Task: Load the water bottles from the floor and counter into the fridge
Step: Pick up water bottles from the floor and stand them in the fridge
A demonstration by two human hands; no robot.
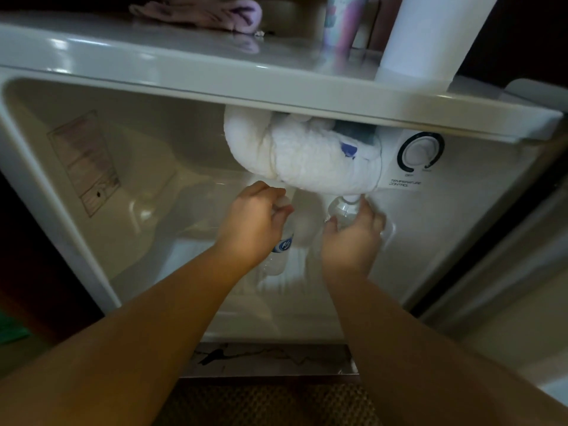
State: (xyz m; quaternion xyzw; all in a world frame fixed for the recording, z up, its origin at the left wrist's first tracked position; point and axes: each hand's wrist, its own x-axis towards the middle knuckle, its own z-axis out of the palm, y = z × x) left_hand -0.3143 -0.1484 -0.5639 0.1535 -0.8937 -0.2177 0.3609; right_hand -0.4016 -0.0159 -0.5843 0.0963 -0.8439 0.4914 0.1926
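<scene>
The small white fridge (92, 167) stands open in front of me. My left hand (252, 222) is closed around the top of a clear water bottle with a blue label (281, 250), held upright over the wire shelf (289, 278). My right hand (350, 238) grips a second clear water bottle (342, 209) by its shoulder; its white cap sits just under the frosted freezer box (307, 155). Both hands are inside the fridge, side by side, a little apart.
A thick crust of ice covers the freezer box at the fridge ceiling. The temperature dial (420, 152) is on the right inner wall. On the fridge top stand a white cylinder (430, 35), a colourful tumbler (341, 23) and a pink cloth (209, 12). The door (507, 272) hangs open at right.
</scene>
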